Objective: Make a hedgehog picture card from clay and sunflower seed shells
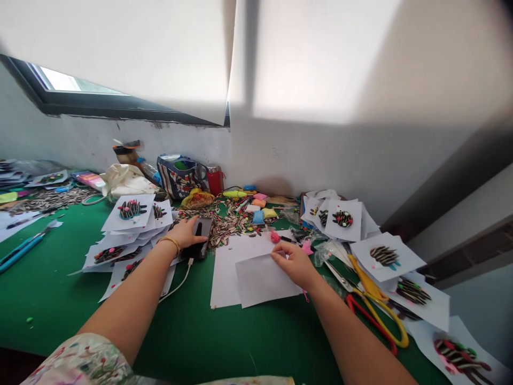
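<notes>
1. I've got the right hand (295, 263) pinching a thin, smooth white sheet (264, 284) at its far edge.
2. Sheet's over flat white paper (224, 270) on the green tabletop (224, 342); longer visible side runs roughly left-right, slightly skewed.
3. My left hand (185, 233) lies across a dark, rectangular phone (206, 226), long axis pointing toward the wall (272, 155); can't tell if it's grasping.
4. I see striped, pointed seeds (227, 224) heaped beyond.

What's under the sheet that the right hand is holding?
White paper lies partly beneath the held sheet, showing at its left and top; anything else underneath is hidden.
</notes>
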`<action>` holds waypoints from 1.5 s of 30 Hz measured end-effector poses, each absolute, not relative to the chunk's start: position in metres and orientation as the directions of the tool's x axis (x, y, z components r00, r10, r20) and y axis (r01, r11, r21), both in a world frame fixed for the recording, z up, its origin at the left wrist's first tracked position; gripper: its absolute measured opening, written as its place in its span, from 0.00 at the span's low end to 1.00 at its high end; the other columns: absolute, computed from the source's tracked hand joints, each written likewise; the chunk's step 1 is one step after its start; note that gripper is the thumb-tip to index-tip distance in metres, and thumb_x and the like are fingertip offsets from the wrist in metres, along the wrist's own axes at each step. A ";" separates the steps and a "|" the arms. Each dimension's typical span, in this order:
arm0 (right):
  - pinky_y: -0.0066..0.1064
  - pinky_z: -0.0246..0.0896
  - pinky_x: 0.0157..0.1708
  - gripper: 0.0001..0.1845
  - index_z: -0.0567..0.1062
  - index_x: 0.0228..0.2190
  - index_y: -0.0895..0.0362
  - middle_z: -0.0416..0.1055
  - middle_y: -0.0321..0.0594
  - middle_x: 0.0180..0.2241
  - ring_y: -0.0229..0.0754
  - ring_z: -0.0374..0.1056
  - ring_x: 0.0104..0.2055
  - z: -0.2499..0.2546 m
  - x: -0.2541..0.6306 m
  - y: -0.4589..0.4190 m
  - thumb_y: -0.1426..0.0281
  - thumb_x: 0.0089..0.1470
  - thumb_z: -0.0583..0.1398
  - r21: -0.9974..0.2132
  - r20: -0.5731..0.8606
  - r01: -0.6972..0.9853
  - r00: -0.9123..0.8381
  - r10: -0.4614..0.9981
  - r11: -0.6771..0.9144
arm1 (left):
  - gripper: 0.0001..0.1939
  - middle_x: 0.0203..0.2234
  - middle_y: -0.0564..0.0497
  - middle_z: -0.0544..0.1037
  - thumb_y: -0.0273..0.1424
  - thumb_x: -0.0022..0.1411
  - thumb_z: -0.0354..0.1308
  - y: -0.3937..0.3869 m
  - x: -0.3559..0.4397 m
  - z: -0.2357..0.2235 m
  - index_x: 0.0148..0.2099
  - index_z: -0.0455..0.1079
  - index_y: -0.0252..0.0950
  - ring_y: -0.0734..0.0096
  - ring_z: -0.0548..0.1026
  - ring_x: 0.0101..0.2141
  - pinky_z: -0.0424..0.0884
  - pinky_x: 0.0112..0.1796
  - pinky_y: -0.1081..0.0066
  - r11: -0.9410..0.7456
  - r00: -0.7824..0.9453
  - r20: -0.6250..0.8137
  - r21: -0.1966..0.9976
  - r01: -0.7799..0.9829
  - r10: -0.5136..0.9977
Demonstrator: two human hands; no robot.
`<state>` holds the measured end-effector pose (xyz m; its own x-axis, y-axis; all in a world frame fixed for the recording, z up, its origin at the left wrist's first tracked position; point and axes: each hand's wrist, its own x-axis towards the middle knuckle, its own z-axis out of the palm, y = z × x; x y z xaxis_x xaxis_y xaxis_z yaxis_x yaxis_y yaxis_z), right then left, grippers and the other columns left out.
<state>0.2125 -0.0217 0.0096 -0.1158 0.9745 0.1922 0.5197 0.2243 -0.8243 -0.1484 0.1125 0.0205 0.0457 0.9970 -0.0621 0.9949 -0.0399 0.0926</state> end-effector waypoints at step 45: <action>0.33 0.58 0.42 0.07 0.75 0.29 0.54 0.75 0.35 0.32 0.44 0.69 0.38 0.006 0.208 -0.022 0.67 0.52 0.57 -0.790 0.145 0.577 -0.152 0.978 0.207 | 0.35 0.52 0.38 0.75 0.31 0.61 0.54 0.113 -0.156 0.024 0.68 0.48 0.35 0.53 0.75 0.50 0.68 0.48 0.62 -0.028 0.036 -0.051 0.161 0.987 0.998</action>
<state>0.2084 -0.0223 0.0061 -0.1522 0.9777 0.1450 0.5770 0.2070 -0.7901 -0.1564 0.1135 0.0235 0.0363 0.9980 -0.0510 0.9866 -0.0277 0.1611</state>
